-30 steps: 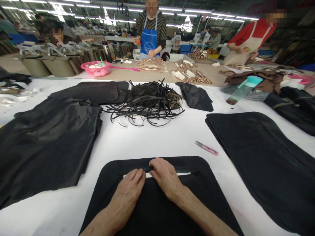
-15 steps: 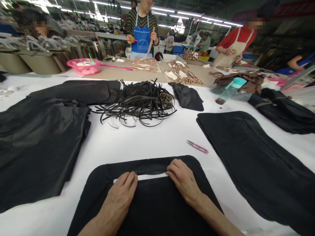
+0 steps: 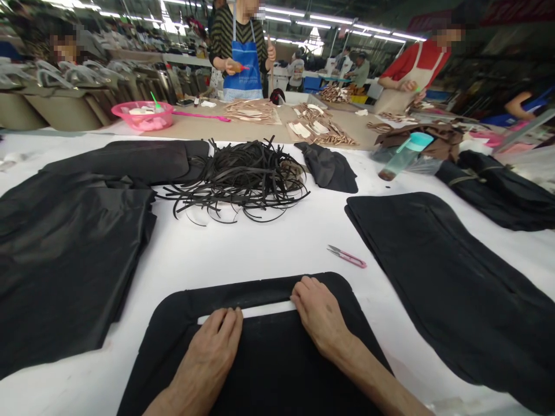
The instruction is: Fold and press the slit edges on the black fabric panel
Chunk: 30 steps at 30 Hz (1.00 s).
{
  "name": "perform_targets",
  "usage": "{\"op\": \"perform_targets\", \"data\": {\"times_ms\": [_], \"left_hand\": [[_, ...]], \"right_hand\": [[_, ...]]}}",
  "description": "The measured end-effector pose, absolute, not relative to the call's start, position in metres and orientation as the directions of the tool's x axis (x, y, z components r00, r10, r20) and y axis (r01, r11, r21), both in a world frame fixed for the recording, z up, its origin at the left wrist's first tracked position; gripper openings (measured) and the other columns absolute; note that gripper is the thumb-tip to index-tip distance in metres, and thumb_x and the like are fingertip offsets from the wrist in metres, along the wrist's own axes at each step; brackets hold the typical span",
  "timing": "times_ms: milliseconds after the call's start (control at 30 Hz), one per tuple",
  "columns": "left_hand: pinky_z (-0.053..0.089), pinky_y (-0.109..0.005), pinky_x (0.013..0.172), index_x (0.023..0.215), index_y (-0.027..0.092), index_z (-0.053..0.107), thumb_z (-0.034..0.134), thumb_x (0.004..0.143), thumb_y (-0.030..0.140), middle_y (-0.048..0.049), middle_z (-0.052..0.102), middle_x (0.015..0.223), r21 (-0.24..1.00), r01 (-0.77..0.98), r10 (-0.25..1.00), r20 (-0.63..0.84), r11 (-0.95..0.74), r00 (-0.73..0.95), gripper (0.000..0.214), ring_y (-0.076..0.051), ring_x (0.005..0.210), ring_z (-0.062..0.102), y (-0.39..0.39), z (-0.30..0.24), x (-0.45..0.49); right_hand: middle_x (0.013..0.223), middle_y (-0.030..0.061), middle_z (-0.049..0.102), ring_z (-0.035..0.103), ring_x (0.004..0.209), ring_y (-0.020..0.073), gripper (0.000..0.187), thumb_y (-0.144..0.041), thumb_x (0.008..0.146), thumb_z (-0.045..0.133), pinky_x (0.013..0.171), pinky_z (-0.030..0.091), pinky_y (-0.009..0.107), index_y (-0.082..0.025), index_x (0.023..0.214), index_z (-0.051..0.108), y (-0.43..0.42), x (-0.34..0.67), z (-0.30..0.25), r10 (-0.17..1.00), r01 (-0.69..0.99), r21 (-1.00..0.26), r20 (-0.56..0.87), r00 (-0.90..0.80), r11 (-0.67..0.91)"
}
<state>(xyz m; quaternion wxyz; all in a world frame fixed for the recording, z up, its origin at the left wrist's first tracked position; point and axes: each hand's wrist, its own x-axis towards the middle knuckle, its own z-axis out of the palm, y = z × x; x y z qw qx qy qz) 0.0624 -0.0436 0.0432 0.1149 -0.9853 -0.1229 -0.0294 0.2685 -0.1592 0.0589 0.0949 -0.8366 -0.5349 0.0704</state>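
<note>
The white worktable [image 3: 269, 242] takes up most of the view. Nearest the person on it lies a black fabric panel [image 3: 277, 370] with rounded corners, and everything else is placed from that panel.

To its left is a broad heap of shiny black cloth [image 3: 73, 254]. To its right, a strip of bare table away, lies a stack of matte black panels [image 3: 451, 277]. Beyond its far edge and well apart sits a tangled pile of black strips [image 3: 243, 176]. A small folded black piece [image 3: 329, 167] lies right of that pile, and further right a teal-capped bottle [image 3: 401, 157] lies tipped on its side.

A long narrow slot [image 3: 260, 311] is cut across the panel's upper part, and the white table shows through it. The left hand [image 3: 210, 352] lies flat on the cloth below the slot, fingers straight, with its fingertips at the slot's left end. It grips nothing. The right hand [image 3: 318, 315] rests at the slot's right end, fingers bent onto the band of cloth along the far side. It presses rather than pinches and also holds nothing.

The step in hand looks like smoothing or turning the slot's edge flat. Carrying that along the opening would call for one hand anchoring the panel while the other slides, so the cloth does not pucker.

Pink thread snips [image 3: 347, 257] lie just off the panel's upper right corner.
</note>
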Motion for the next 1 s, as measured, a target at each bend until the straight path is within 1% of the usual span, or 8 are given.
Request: {"op": "perform_targets", "data": {"times_ms": [133, 233, 467, 667, 767, 867, 933, 1000], "left_hand": [[0.05, -0.036, 0.079, 0.125, 0.01, 0.048, 0.041, 0.073, -0.005, -0.0119, 0.058, 0.102, -0.265, 0.243, 0.233, 0.068, -0.933, 0.97, 0.054, -0.025, 0.092, 0.053, -0.047, 0.047, 0.066], [0.05, -0.037, 0.076, 0.128, 0.014, 0.045, 0.042, 0.072, -0.005, -0.0103, 0.058, 0.1, -0.276, 0.257, 0.256, 0.041, -0.926, 0.966, 0.059, -0.025, 0.087, 0.054, -0.051, 0.053, 0.071], [0.048, -0.038, 0.072, 0.131, 0.021, 0.043, 0.044, 0.075, 0.0, -0.0088, 0.057, 0.094, -0.327, 0.292, 0.314, -0.016, -0.899, 0.949, 0.06, -0.024, 0.08, 0.055, -0.063, 0.058, 0.088], [0.042, -0.036, 0.054, 0.138, 0.04, 0.021, 0.042, 0.078, 0.003, -0.0053, 0.055, 0.074, -0.449, 0.272, 0.365, -0.133, -0.851, 0.921, 0.075, -0.024, 0.062, 0.055, -0.073, 0.058, 0.111], [0.044, -0.037, 0.056, 0.138, 0.036, 0.025, 0.044, 0.077, 0.005, -0.0063, 0.057, 0.075, -0.442, 0.271, 0.356, -0.121, -0.855, 0.927, 0.072, -0.025, 0.065, 0.055, -0.076, 0.058, 0.117], [0.047, -0.043, 0.075, 0.131, 0.026, 0.043, 0.045, 0.078, 0.009, -0.0111, 0.06, 0.099, -0.349, 0.267, 0.282, 0.007, -0.898, 0.959, 0.055, -0.027, 0.088, 0.056, -0.076, 0.053, 0.121], [0.047, -0.04, 0.084, 0.122, 0.017, 0.054, 0.045, 0.076, 0.007, -0.0114, 0.058, 0.112, -0.286, 0.219, 0.206, 0.072, -0.933, 0.976, 0.047, -0.026, 0.099, 0.053, -0.076, 0.048, 0.125], [0.048, -0.036, 0.084, 0.117, 0.011, 0.057, 0.043, 0.072, 0.002, -0.011, 0.057, 0.113, -0.254, 0.152, 0.136, 0.079, -0.955, 0.988, 0.047, -0.024, 0.099, 0.053, -0.076, 0.045, 0.13]], "right_hand": [[0.084, 0.0061, 0.06, 0.053, 0.08, 0.0201, 0.02, -0.016, 0.088, 0.042, 0.073, 0.035, 0.032, -0.018, 0.076, 0.057, -0.148, 0.267, 0.073, 0.848, 0.828, -0.191, -0.173, 0.5, -0.527], [0.081, 0.0055, 0.063, 0.055, 0.079, 0.0198, 0.02, -0.016, 0.085, 0.044, 0.068, 0.035, 0.03, -0.019, 0.073, 0.059, -0.142, 0.27, 0.081, 0.824, 0.805, -0.198, -0.234, 0.516, -0.56], [0.078, 0.0046, 0.065, 0.058, 0.077, 0.0193, 0.02, -0.014, 0.081, 0.044, 0.063, 0.034, 0.028, -0.019, 0.071, 0.061, -0.139, 0.276, 0.08, 0.805, 0.784, -0.204, -0.262, 0.533, -0.586], [0.08, 0.0065, 0.067, 0.059, 0.079, 0.0203, 0.021, -0.013, 0.08, 0.044, 0.065, 0.035, 0.029, -0.018, 0.072, 0.063, -0.136, 0.275, 0.087, 0.791, 0.771, -0.206, -0.283, 0.542, -0.602], [0.081, 0.006, 0.067, 0.059, 0.08, 0.0196, 0.021, -0.012, 0.079, 0.045, 0.067, 0.036, 0.028, -0.018, 0.073, 0.064, -0.136, 0.275, 0.091, 0.791, 0.766, -0.223, -0.288, 0.54, -0.603], [0.081, 0.0061, 0.066, 0.059, 0.08, 0.0194, 0.022, -0.011, 0.08, 0.043, 0.067, 0.036, 0.028, -0.018, 0.073, 0.063, -0.138, 0.276, 0.09, 0.797, 0.762, -0.247, -0.279, 0.536, -0.599], [0.08, 0.0057, 0.066, 0.058, 0.079, 0.0194, 0.021, -0.012, 0.08, 0.044, 0.067, 0.036, 0.028, -0.018, 0.073, 0.062, -0.139, 0.277, 0.087, 0.808, 0.764, -0.27, -0.267, 0.525, -0.585], [0.08, 0.0052, 0.065, 0.057, 0.08, 0.0194, 0.018, -0.012, 0.08, 0.045, 0.068, 0.036, 0.028, -0.018, 0.073, 0.061, -0.142, 0.278, 0.082, 0.824, 0.77, -0.297, -0.247, 0.51, -0.565]]}}
